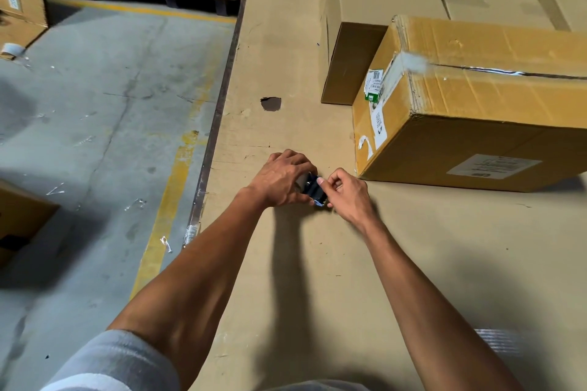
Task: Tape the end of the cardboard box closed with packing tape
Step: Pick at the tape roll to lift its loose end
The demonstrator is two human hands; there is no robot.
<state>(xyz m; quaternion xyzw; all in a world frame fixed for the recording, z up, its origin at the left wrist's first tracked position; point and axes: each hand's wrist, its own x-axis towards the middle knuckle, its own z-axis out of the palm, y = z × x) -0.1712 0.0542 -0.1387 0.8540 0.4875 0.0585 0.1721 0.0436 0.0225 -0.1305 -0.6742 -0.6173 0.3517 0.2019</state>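
A worn cardboard box [482, 136] lies on its side at the right, its labelled end facing me, with old tape along its top seam. In front of it, low over the cardboard surface, my left hand [282, 178] is wrapped around a roll of packing tape [313, 189], which looks dark and glossy. My right hand [346, 194] pinches at the roll's edge with thumb and forefinger. Most of the roll is hidden by my fingers. Both hands are a short way left of the box's near corner.
The work surface [317, 279] is a broad cardboard sheet with a torn hole [271, 104]. Plain cartons [359, 25] are stacked behind the box. To the left the surface ends at a metal edge [216, 124] above a concrete floor with yellow lines, more cartons and another tape roll [12, 49].
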